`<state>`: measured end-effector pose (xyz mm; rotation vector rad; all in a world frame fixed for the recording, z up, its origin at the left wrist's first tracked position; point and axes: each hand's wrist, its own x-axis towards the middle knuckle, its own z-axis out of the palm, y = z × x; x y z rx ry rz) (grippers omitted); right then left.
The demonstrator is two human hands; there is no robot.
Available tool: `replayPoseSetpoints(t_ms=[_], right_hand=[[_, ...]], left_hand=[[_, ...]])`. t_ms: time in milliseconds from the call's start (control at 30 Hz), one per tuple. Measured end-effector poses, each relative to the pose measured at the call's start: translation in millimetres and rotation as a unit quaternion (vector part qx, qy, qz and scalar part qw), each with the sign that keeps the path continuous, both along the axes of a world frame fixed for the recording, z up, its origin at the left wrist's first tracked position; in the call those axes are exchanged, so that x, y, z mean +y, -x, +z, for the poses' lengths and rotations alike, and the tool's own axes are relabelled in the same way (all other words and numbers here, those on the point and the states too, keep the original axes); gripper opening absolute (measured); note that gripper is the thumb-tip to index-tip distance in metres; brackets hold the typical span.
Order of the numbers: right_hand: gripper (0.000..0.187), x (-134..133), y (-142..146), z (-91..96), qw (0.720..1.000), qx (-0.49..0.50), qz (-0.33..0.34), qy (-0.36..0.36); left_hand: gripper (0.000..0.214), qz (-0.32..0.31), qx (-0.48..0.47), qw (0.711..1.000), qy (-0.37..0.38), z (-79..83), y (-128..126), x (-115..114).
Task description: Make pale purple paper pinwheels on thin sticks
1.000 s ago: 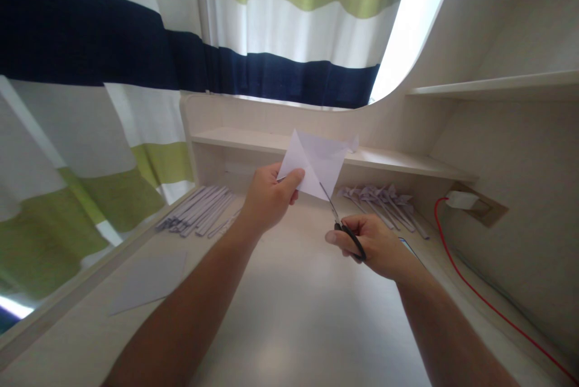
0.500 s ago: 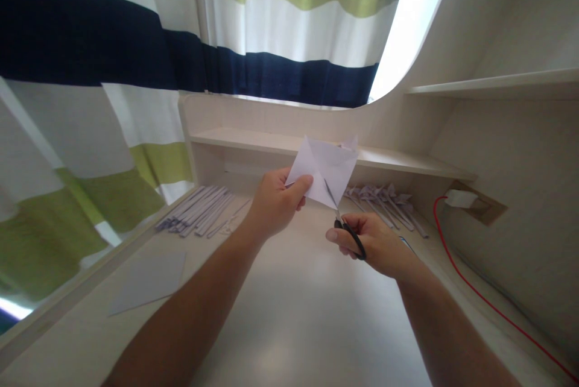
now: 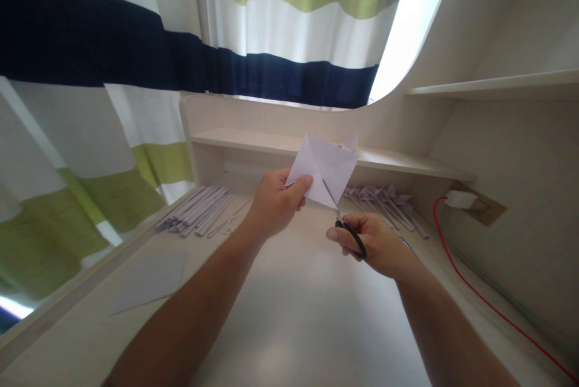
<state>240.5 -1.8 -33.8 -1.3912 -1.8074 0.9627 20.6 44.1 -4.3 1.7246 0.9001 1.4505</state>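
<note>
My left hand point(image 3: 279, 201) pinches the left corner of a square of white paper point(image 3: 322, 165), thumb on top, holding it up above the desk. Creases run across the paper toward its middle. In my right hand point(image 3: 368, 239) is a pair of scissors point(image 3: 349, 234) with black handles, my fingers closed in the loops. Their blades lie at the paper's lower corner, pointing up and left toward the centre, and look nearly closed. Part of the lower blade is hidden behind the paper.
Rolled paper sticks point(image 3: 199, 211) lie at the back left of the desk point(image 3: 298, 308), near a stack of white paper point(image 3: 149, 281). Paper pinwheels on sticks point(image 3: 386, 203) rest at the back right. A red cable point(image 3: 474, 296) runs from a white plug point(image 3: 460, 198). A low shelf point(image 3: 253, 141) spans the back.
Almost nothing differs. Both hands, the paper and the scissors stay in nearly the same place, with only a very slight shift of the scissors against the paper.
</note>
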Motion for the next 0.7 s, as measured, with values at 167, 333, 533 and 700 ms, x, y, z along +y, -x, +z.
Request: replayPoseSetpoints(t_ms=[167,333,533,700], right_hand=[[0.052,-1.3,1.1,0.8,1.000,0.013,0.001,0.002],[0.051,-1.8,0.2,0.9,1.000,0.011,0.005,-0.001],[0.051,-1.7,0.0,2.0,1.000,0.005,0.001,-0.005],[0.051,-1.8,-0.4,2.7,1.000,-0.001,-0.004,-0.005]], left_hand=[[0.038,-0.003,0.002,1.000,-0.004,-0.6,0.4,-0.9],[0.039,-0.009,0.011,1.000,-0.005,2.0,-0.1,-4.2],[0.038,-0.011,0.005,1.000,-0.006,-1.2,-0.7,-1.4],[0.039,-0.010,0.003,1.000,-0.011,-3.8,-0.5,1.3]])
